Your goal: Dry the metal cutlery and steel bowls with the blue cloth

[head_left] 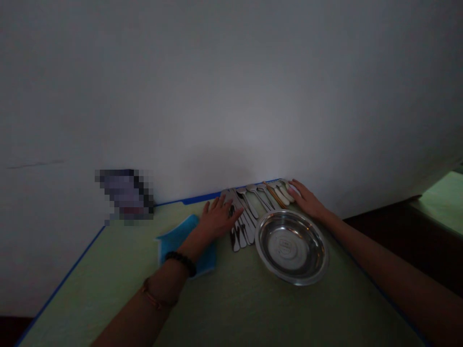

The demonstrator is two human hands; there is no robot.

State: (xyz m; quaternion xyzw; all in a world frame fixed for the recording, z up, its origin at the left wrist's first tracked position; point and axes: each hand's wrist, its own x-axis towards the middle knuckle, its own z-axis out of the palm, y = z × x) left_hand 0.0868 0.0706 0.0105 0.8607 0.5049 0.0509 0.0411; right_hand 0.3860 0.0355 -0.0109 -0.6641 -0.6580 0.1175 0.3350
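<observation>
A row of metal cutlery lies side by side on the table, close to the wall. My left hand (219,217) rests with spread fingers at the row's left end, over the table knives (247,230). Spoons (250,202) fill the middle of the row, and a few pieces with gold-coloured and pale handles (284,193) lie farther right. At that right end my right hand (304,197) touches the outermost pieces, its fingers stretched out. A round stainless steel bowl (262,265) stands just in front of the cutlery. Beneath my left forearm lies a blue cloth (177,236), partly hidden.
The pale green table (123,279) has a blue edge and meets a grey wall (231,96) at the back. A blurred-out, dark-framed object (126,195) leans by the wall at the left corner. Another green surface (443,202) shows at the far right.
</observation>
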